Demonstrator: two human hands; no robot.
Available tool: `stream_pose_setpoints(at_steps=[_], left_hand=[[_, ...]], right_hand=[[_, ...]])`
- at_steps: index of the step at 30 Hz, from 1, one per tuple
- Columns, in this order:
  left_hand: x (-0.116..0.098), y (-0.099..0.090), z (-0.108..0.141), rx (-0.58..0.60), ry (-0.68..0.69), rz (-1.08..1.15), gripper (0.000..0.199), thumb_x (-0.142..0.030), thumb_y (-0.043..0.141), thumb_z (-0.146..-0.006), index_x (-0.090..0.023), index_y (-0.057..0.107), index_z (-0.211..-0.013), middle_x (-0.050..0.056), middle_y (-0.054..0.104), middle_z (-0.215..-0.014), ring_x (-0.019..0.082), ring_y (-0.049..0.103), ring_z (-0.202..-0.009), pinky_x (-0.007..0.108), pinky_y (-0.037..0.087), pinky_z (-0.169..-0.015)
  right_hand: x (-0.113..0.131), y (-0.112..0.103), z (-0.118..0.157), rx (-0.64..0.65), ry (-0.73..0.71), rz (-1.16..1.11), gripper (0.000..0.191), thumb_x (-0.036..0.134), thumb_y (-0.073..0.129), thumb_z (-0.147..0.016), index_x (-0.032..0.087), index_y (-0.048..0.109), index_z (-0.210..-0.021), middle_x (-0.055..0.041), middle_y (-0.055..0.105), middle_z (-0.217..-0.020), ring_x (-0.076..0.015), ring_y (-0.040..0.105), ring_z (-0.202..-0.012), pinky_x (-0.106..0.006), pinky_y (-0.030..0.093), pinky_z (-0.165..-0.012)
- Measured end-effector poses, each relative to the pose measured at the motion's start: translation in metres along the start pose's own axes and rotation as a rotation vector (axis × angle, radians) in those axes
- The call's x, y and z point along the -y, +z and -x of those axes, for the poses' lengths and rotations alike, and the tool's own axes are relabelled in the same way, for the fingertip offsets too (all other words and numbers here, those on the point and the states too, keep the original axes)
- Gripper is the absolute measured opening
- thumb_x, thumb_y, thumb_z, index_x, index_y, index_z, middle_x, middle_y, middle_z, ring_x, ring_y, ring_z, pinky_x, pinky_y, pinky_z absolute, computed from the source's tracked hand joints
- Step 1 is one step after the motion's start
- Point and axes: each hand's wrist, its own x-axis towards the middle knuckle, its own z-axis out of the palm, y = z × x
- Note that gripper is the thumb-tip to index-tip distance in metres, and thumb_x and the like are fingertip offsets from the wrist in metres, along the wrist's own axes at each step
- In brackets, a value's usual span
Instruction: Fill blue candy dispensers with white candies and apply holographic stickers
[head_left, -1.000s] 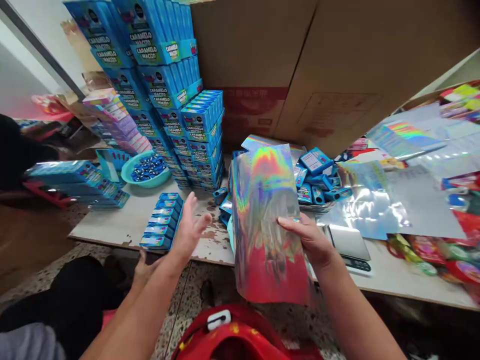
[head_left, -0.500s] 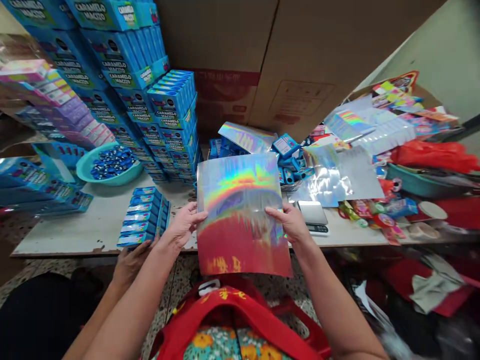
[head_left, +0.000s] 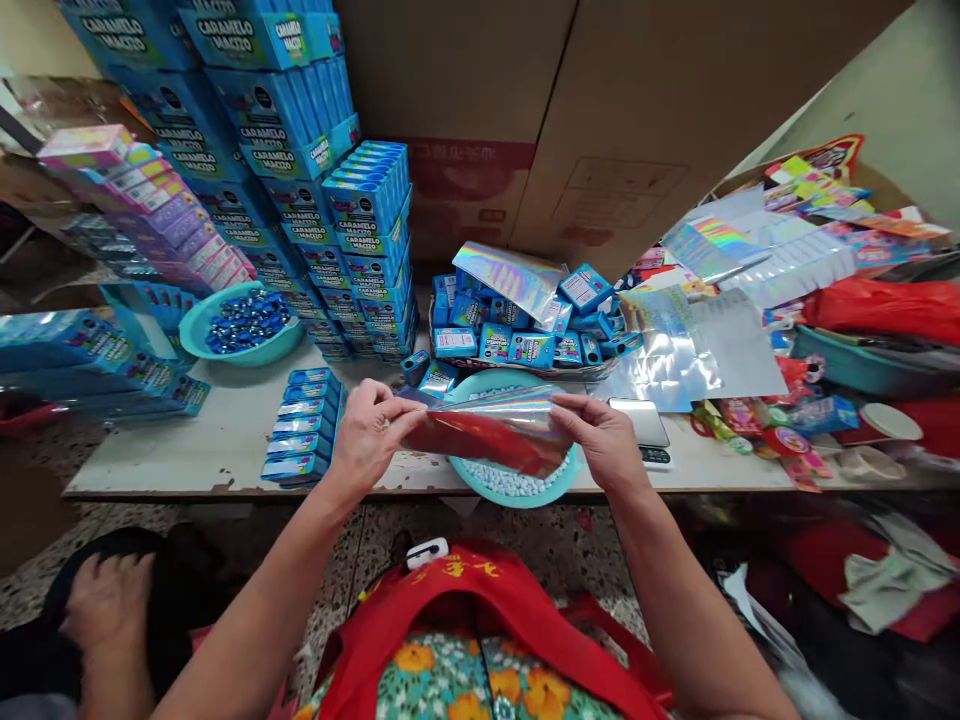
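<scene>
A shiny holographic sheet (head_left: 487, 435) is stretched between my two hands, tilted so that its face reflects red. My left hand (head_left: 379, 430) pinches its left end, and my right hand (head_left: 600, 435) pinches its right end. Beneath it stands a turquoise basin (head_left: 517, 497) filled with small pale pellets, partly covered by the sheet. Just behind, a tray of small blue boxes (head_left: 495, 343) has another holographic sheet (head_left: 514, 280) lying on top. A small digital scale (head_left: 640, 425) sits beside my right hand.
Tall stacks of blue candy boxes (head_left: 300, 180) rise at the back left, near a turquoise bowl of blue wrapped candies (head_left: 244, 330). A short stack of blue boxes (head_left: 304, 425) stands left of me. Candy packets (head_left: 757, 430) clutter the right. Another person's hand (head_left: 109, 600) rests at lower left.
The sheet has tipped from facing me to nearly edge-on, uncovering the basin and the tray of boxes. The other person's hand has left the short box stack.
</scene>
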Motion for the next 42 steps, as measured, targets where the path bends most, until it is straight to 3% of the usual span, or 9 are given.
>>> stream_pose_setpoints(at_steps=[4,7,9,15,19,21,26,33,42], left_hand=[[-0.029,-0.012,0.002,-0.054,0.293,-0.111,0.018,-0.031,0.056,-0.087,-0.022,0.071,-0.083,0.005,0.061,-0.11,0.019,0.055,-0.104,0.032,0.043,-0.091],[-0.048,-0.013,0.001,0.127,0.402,-0.058,0.021,-0.03,0.051,-0.09,-0.021,0.069,-0.089,0.002,0.069,-0.089,0.013,0.062,-0.082,0.023,0.045,-0.078],[-0.044,-0.017,-0.005,0.11,0.309,-0.063,0.021,-0.032,0.051,-0.089,-0.021,0.07,-0.087,0.0,0.07,-0.083,0.013,0.062,-0.075,0.021,0.045,-0.071],[0.033,-0.009,-0.03,0.182,-0.12,-0.142,0.026,-0.039,0.052,-0.084,-0.02,0.07,-0.083,0.002,0.07,-0.078,0.018,0.063,-0.075,0.025,0.045,-0.068],[0.053,0.044,-0.041,0.141,0.092,-0.311,0.045,-0.041,0.056,-0.082,-0.023,0.057,-0.124,0.01,0.056,-0.13,0.028,0.047,-0.123,0.041,0.034,-0.103],[0.053,0.077,-0.048,0.333,0.22,-0.284,0.046,-0.043,0.054,-0.084,-0.026,0.054,-0.127,0.008,0.055,-0.132,0.028,0.044,-0.126,0.047,0.025,-0.107],[0.067,0.14,-0.071,0.794,0.115,-0.149,0.029,-0.038,0.047,-0.086,-0.023,0.07,-0.094,0.004,0.07,-0.087,0.022,0.062,-0.084,0.03,0.042,-0.076],[0.087,0.165,-0.089,0.833,0.128,-0.047,0.03,-0.034,0.044,-0.081,-0.017,0.069,-0.082,0.004,0.067,-0.077,0.019,0.058,-0.075,0.025,0.037,-0.063],[0.092,0.175,-0.093,0.924,0.181,-0.107,0.027,-0.032,0.047,-0.079,-0.019,0.071,-0.083,0.003,0.069,-0.085,0.019,0.059,-0.081,0.025,0.04,-0.067]], right_hand=[[0.043,0.023,0.01,-0.179,-0.505,0.478,0.048,0.054,0.071,-0.07,0.023,0.069,-0.106,-0.0098,0.061,-0.108,-0.0284,0.052,-0.108,-0.049,0.038,-0.098],[0.072,0.054,0.012,0.203,-0.743,0.59,0.029,0.042,0.069,-0.078,0.027,0.069,-0.103,-0.0049,0.065,-0.104,-0.0232,0.056,-0.103,-0.045,0.033,-0.102],[0.074,0.063,0.003,0.417,-0.699,0.617,0.012,0.031,0.062,-0.084,0.028,0.071,-0.091,-0.0002,0.068,-0.086,-0.0169,0.06,-0.084,-0.037,0.038,-0.093],[0.014,0.033,-0.041,0.575,-0.272,0.482,0.029,0.039,0.055,-0.086,0.017,0.067,-0.072,0.001,0.06,-0.064,-0.0119,0.051,-0.061,-0.022,0.034,-0.057],[-0.036,0.047,-0.051,0.639,-0.114,0.402,0.033,0.04,0.055,-0.084,0.015,0.062,-0.064,0.003,0.054,-0.058,-0.0102,0.047,-0.057,-0.022,0.033,-0.055],[-0.057,0.061,-0.052,0.652,-0.054,0.364,0.034,0.041,0.054,-0.084,0.015,0.062,-0.064,0.0033,0.054,-0.056,-0.0103,0.048,-0.055,-0.021,0.035,-0.053],[-0.094,0.075,-0.05,0.414,-0.062,0.472,0.026,0.036,0.063,-0.08,0.017,0.069,-0.097,-0.0033,0.068,-0.083,-0.0175,0.061,-0.075,-0.028,0.048,-0.069],[-0.114,0.086,-0.011,0.062,-0.358,1.001,0.042,0.027,0.056,-0.088,0.022,0.053,-0.13,-0.0105,0.048,-0.139,-0.0304,0.042,-0.126,-0.048,0.038,-0.101],[-0.124,0.099,0.025,-0.083,-0.369,1.043,0.025,0.024,0.051,-0.092,0.016,0.06,-0.113,-0.0106,0.057,-0.129,-0.0275,0.045,-0.125,-0.042,0.039,-0.099]])
